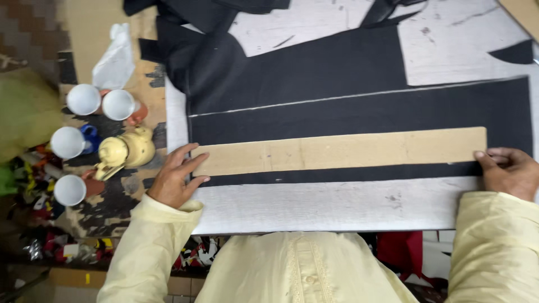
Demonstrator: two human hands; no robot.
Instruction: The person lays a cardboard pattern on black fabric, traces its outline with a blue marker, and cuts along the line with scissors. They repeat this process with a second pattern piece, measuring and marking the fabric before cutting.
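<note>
Cardboard strip (342, 150): long, tan, straight-edged, lying flat across black fabric (359, 112) on the worktop (314, 205). It runs nearly level from left to right, with a slight upward tilt toward the right end.

Left hand (175, 178): palm down at the strip's left end, fingers (191, 164) spread and flat, tips pressing on the strip's corner and the cloth just below it. Not curled round anything, so a flat press rather than a grip.

Right hand (511, 171): at the strip's right end, thumb tip touching the lower right corner, remaining fingers loosely bent on the cloth beside it. Can't tell whether anything small is pinched in it. Both arms are in pale yellow sleeves.

Fabric: spread smooth under the strip, with a narrow black band showing below the strip's lower edge. A thin white chalk line (348, 96) runs across the cloth above the strip, roughly parallel to it. More black cloth is bunched (191, 50) at the upper left, and a small curved black offcut (514, 53) lies at upper right on bare white worktop.

Left of the worktop, on a worn side surface: four white cups (83, 99) seen from above, a yellow teapot-shaped vessel (128, 150) between them and the left hand, and a crumpled clear plastic bag (115, 59) above the cups. Coloured scraps (33, 185) are piled at the far left edge.
</note>
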